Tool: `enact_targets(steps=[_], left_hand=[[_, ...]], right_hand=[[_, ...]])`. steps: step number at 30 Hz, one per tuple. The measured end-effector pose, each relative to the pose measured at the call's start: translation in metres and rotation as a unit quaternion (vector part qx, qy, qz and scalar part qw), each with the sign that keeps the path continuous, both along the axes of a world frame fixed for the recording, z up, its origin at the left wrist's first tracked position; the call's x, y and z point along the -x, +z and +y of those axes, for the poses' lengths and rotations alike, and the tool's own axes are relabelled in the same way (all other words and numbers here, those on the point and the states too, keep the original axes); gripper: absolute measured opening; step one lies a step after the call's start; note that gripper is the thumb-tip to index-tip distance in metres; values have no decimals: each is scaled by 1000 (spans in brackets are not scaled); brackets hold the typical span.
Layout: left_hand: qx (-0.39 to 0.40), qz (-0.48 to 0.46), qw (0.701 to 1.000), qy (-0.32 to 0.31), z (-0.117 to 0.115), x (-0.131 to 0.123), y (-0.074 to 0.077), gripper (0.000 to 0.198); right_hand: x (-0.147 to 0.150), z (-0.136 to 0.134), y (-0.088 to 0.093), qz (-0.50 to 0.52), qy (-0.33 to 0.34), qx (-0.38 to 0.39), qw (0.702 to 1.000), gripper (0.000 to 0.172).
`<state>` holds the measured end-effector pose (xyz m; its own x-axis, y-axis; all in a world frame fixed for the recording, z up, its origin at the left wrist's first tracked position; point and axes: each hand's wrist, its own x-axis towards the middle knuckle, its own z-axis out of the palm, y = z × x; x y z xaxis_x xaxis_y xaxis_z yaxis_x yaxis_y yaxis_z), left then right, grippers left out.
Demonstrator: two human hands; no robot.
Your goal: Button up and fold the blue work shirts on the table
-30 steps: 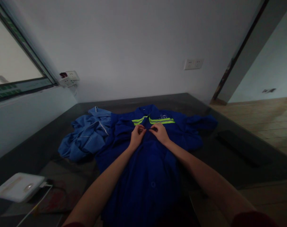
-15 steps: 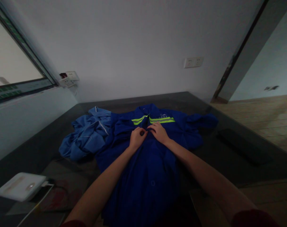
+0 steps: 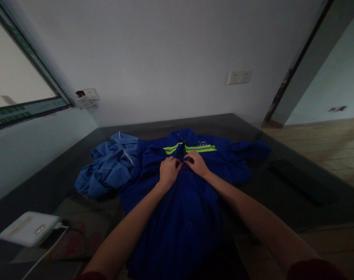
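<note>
A dark blue work jacket (image 3: 191, 198) with yellow-green and grey reflective stripes lies front up on the dark table, its collar at the far side. Just below the stripes, my left hand (image 3: 169, 170) pinches the front edge of the jacket. Close beside it, my right hand (image 3: 196, 163) pinches the same front opening from the other side. The fingertips of both hands nearly meet at the placket; whether a button is between them is too small to tell. Lower on the jacket front, one button (image 3: 189, 224) shows.
A crumpled lighter blue garment (image 3: 106, 167) lies against the jacket's left side. Front left on the table (image 3: 223, 121) is a white box-shaped device (image 3: 30, 228) with a white cable (image 3: 45, 254). A long black object (image 3: 302, 182) lies at the right. Wall sockets (image 3: 240, 77) are behind.
My left hand's fingers have turned slightly and closed nearer the placket. My right hand stays almost in place on the jacket. The view has shifted a little.
</note>
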<state>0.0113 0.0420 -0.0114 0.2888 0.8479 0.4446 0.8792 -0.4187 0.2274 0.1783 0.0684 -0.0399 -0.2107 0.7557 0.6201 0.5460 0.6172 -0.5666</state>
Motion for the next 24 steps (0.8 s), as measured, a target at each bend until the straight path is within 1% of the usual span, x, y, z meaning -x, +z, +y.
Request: enact_targets(steps=[5,10,13,16,20,24], left_hand=[[-17,9,1000,-7,-1,1,2,14],[5,6,1000,-12,1,2,-2,13],[13,8,1000,-18,2,2,-3,13],[19,9,1000,-14,2,2,-3,13],[20,6,1000,7,1,0,0,14],[25,-37,999,-19,2,0,-1,14]], right_hand=[[0,2,-1,11,2,4,1000,7],[1,2,-4,-33,3,12,999,12],[1,5,-7,-50,-11,24,998,9],[2,8,-10,-20,-11,43,999,4],[0,13,-12,17,7,60,998,3],[-3,15,-12,30,23,67,997,4]])
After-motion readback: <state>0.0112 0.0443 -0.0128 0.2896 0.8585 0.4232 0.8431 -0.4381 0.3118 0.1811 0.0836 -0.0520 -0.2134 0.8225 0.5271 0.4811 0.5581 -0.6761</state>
